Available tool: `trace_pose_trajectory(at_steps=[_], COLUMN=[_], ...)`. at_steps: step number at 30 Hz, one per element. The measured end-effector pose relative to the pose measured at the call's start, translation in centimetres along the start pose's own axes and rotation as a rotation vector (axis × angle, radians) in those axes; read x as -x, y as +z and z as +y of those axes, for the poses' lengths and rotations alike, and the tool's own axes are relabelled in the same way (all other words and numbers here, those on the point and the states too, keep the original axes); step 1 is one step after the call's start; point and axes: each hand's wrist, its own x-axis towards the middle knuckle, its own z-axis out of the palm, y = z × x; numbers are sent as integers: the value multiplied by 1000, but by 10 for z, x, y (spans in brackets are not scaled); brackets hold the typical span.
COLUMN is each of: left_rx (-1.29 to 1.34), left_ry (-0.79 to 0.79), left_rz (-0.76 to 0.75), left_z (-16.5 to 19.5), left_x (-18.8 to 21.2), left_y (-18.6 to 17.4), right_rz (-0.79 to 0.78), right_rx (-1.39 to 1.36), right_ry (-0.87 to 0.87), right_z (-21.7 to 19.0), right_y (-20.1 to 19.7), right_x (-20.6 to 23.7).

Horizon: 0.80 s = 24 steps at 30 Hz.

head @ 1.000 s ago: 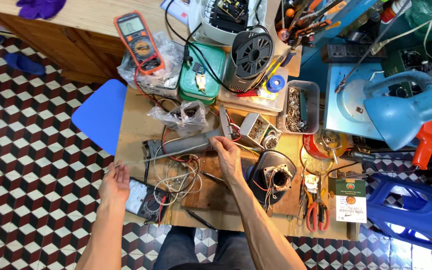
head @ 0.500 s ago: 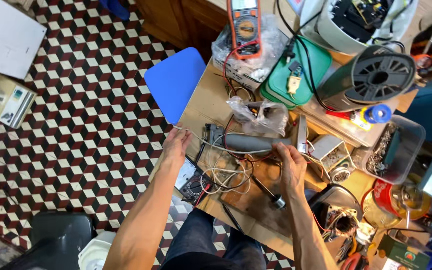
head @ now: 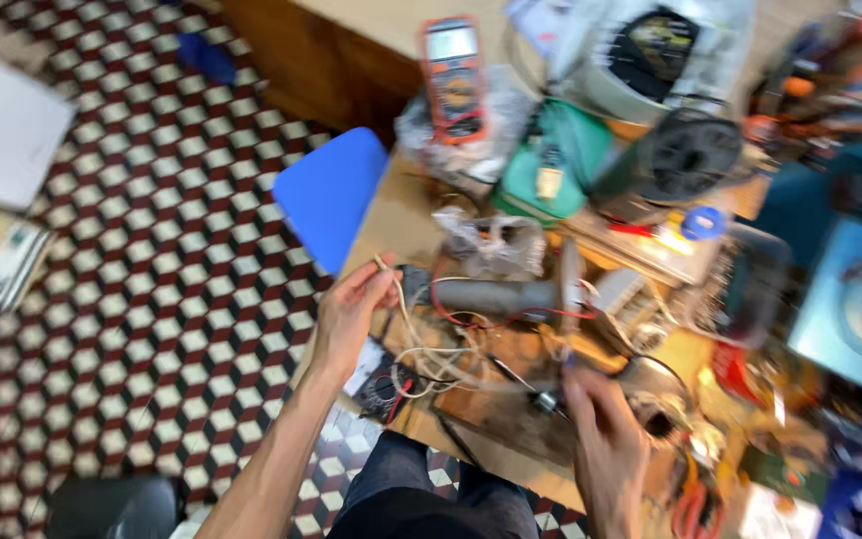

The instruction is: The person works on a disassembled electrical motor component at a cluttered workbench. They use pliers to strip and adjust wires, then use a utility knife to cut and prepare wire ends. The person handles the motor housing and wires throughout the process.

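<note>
My left hand point(head: 349, 307) is raised over the left edge of the wooden bench point(head: 398, 218), pinching a thin pale wire point(head: 413, 329) that trails down into a tangle of wires in front of me. My right hand point(head: 604, 431) is low at the front, fingers closed on a thin dark tool point(head: 516, 379) with a metal tip near a wooden board point(head: 511, 409). A grey handled device point(head: 496, 296) lies between the hands. The picture is blurred by motion.
An orange multimeter point(head: 454, 72), a green case point(head: 551, 165), a black wire spool point(head: 688, 155) and a plastic bag point(head: 491, 240) crowd the back of the bench. A blue stool point(head: 329, 195) stands at the left over a checkered tile floor point(head: 152, 279).
The view has swung and shaken. My left hand has lifted the pale wire up and left. My right hand has dropped from the grey device toward the front with the thin tool.
</note>
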Motion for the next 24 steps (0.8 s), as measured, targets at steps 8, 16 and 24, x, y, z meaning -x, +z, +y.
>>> trace_pose_trajectory(at_steps=[8,16,24], left_rx=[50,-185,-309], left_ry=[-116,-249,17], left_rz=[-558,-800,-710], left_z=[23,-23,-85], left_x=[84,174,238], left_y=[147,241,322], right_rz=[299,226,82], right_rx=[7,-161,-387], right_ry=[430,512,13], right_z=[102,79,61], right_y=[-73,-128,-235], right_x=[130,118,82])
